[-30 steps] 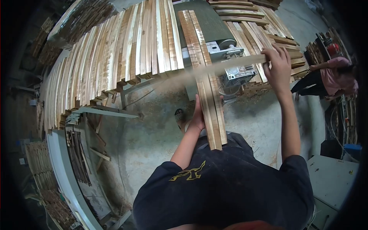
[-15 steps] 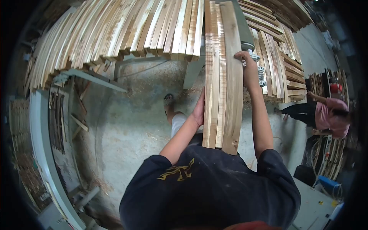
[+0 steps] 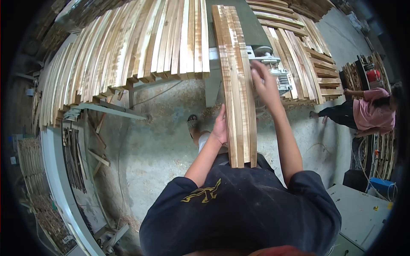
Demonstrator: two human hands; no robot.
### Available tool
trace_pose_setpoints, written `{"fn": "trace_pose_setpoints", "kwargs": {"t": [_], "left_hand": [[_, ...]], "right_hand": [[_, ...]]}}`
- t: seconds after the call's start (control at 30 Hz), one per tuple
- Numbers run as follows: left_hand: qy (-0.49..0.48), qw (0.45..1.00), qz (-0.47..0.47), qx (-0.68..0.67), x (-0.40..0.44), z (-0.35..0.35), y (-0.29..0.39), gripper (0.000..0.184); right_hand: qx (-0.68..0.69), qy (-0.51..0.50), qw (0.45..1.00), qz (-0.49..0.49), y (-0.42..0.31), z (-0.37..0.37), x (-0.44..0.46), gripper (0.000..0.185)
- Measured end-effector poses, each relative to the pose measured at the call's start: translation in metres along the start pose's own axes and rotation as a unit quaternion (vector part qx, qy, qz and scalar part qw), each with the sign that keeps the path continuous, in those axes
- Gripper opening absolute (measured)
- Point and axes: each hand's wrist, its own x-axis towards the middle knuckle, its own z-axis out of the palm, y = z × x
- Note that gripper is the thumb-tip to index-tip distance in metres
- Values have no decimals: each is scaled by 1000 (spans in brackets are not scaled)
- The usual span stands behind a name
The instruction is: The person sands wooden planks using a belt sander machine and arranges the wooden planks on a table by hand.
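Several wooden slats point(image 3: 237, 98) lie side by side in a bundle that points away from my body, their near ends close to my shirt. My left hand point(image 3: 220, 129) holds the bundle from its left side, thumb along the edge and the other fingers hidden beneath. Off the right edge, my right hand point(image 3: 265, 83) has its fingers apart and slightly bent, holding nothing. Just beyond it sits a metal machine part point(image 3: 279, 77) with ridged rings. The far end of the bundle lies over a grey-green machine surface point(image 3: 252, 25).
A long row of wooden slats point(image 3: 141, 40) rests on a metal frame point(image 3: 115, 112) at the left. More slats point(image 3: 294, 64) are stacked at the right. A person in a pink shirt point(image 3: 371, 111) stands far right. A grey cabinet top point(image 3: 358, 209) is at lower right.
The rightmost slat, earlier angled apart, now lies against the others. My right hand has come off the wood. The bundle's far end has shifted left in view.
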Motion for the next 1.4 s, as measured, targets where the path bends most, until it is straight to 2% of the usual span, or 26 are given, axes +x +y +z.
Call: {"fn": "trace_pose_setpoints", "kwargs": {"t": [0.07,0.1,0.13,0.2,0.23,0.4,0.47,0.53,0.67,0.7,0.73,0.8,0.87,0.93,1.0,1.1,1.2,1.27,1.33,1.4], "left_hand": [[57,998,-14,-5,-5,-6,2,90],[143,988,-2,56,-6,-24,1,86],[139,988,1,59,-8,-23,-1,86],[206,977,6,46,-12,-21,-1,82],[129,991,20,4,-8,-29,-2,80],[72,997,-3,-28,5,-40,6,83],[50,998,-21,-27,11,-31,19,84],[76,997,24,-19,27,-6,33,88],[65,996,37,44,42,47,70,84],[45,998,27,42,43,53,77,88],[-9,1000,-2,29,42,49,85,99],[5,999,10,44,29,55,88,99],[-146,983,-3,-113,19,8,83,100],[26,999,14,14,-15,16,87,98],[57,996,58,-45,-41,9,84,95],[13,988,79,-135,-64,10,79,94],[41,996,25,-80,-61,22,78,94],[47,996,-1,-73,-53,22,77,90],[62,998,-1,-19,-42,26,77,90],[67,998,-13,-13,-36,25,75,89]], "right_hand": [[-18,-26,999,21,-26,7,-27,64],[-86,-31,996,-7,-28,14,-42,73],[-154,-34,987,-35,-30,21,-54,82],[-223,-37,974,-8,-52,41,-72,97],[-259,-26,965,-5,-56,51,-75,103],[-301,16,954,-9,-48,65,-52,103],[-299,4,954,20,-54,66,-36,102],[-288,-15,957,19,-62,59,-6,101],[-287,-61,955,49,-79,45,65,100],[-294,-59,953,45,-80,45,81,98],[-284,-68,954,62,-88,43,98,96],[-280,-61,956,60,-83,43,133,95],[-284,-86,953,53,-78,42,171,90],[-269,-94,957,44,-69,44,205,90],[-280,-89,955,51,-65,52,231,92],[-247,-73,966,17,-38,74,241,101],[-172,-102,980,24,-26,63,211,99],[-50,-25,997,-47,-15,58,177,90],[-14,-1,997,-71,-11,48,125,76],[114,-34,993,14,-21,28,61,62]]}}
